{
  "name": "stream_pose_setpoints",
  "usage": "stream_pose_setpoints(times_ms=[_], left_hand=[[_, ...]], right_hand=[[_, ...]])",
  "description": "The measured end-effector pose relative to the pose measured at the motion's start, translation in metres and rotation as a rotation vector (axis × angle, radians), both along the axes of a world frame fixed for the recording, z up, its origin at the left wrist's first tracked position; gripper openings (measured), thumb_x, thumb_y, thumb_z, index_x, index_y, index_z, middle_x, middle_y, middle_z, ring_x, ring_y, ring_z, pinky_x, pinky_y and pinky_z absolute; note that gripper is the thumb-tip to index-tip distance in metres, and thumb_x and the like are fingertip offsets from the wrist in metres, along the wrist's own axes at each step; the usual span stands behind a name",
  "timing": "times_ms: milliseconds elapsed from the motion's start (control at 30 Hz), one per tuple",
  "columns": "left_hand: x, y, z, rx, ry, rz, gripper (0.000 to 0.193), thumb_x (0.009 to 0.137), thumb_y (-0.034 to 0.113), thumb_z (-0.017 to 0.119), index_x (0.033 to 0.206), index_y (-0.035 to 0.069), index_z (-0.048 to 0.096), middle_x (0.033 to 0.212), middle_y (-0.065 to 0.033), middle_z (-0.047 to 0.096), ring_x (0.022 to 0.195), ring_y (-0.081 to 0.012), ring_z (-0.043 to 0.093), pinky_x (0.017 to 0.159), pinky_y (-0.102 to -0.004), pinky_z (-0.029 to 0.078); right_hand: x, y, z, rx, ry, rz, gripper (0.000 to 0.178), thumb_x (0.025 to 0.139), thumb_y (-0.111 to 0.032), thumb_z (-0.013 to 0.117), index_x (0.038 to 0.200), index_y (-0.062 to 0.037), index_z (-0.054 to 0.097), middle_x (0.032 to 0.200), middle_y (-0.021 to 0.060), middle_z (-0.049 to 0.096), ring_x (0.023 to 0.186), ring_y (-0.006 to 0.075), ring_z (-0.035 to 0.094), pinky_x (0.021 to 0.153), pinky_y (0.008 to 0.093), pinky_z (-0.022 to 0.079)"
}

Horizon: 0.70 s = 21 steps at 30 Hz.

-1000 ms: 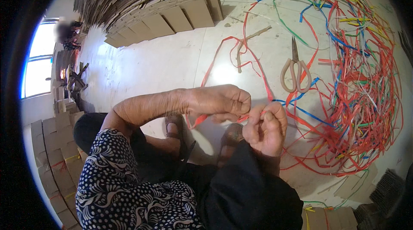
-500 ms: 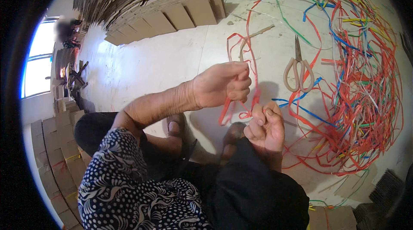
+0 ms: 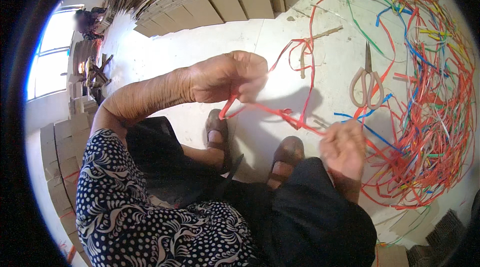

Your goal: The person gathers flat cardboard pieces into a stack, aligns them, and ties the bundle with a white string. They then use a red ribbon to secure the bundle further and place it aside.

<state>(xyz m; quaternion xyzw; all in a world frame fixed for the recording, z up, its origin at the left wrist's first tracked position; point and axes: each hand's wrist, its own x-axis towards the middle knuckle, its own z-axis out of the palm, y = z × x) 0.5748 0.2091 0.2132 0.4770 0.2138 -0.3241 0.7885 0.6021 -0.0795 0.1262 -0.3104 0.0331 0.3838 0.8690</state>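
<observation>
A red plastic strap [image 3: 270,110] stretches between my two hands, with a knot or bunched loop [image 3: 289,113] partway along it. My left hand [image 3: 232,77] is closed on one end, and a short folded length dangles below its fingers. The fingers of my right hand [image 3: 344,142], slightly blurred, grip the other end near my knee. From the bunched spot a thinner strand of strap runs up to loose loops [image 3: 302,47] on the floor. Scissors [image 3: 368,84] with pale handles lie to the right, beyond my right hand.
A large heap of tangled red, blue, green and yellow straps [image 3: 435,122] spreads over the floor at right. Stacked flat cardboard [image 3: 215,9] stands at the far side, with more cardboard [image 3: 60,167] along the left. Another person [image 3: 91,22] is far off near the window.
My hands have drawn apart, left hand leftward and right hand rightward, pulling the red strap out between them. The whole view has shifted a little, so floor items appear farther right.
</observation>
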Motion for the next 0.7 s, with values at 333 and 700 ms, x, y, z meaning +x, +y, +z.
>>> stream_pose_setpoints(times_ms=[333,700], left_hand=[[0.014,0.002,0.05,0.083,-0.141,-0.085,0.028,0.092,0.03,0.054,0.075,0.009,0.048,0.066,0.0003,0.046,0.063,-0.0129,0.047,0.074,-0.0337,0.048],[-0.019,0.05,0.024,0.29,0.003,-0.18,0.029,0.092,0.029,0.054,0.085,0.001,0.058,0.091,-0.0102,0.062,0.088,-0.018,0.058,0.081,-0.0313,0.046]], right_hand=[[0.012,0.091,0.045,-0.266,-0.623,0.501,0.021,0.094,-0.019,0.05,0.103,-0.0013,0.058,0.083,0.0057,0.06,0.071,0.0108,0.053,0.065,0.0255,0.045],[-0.001,0.059,0.015,-0.64,-1.318,0.501,0.013,0.091,-0.013,0.05,0.091,-0.0006,0.052,0.06,0.0144,0.054,0.052,0.023,0.057,0.049,0.0365,0.043]])
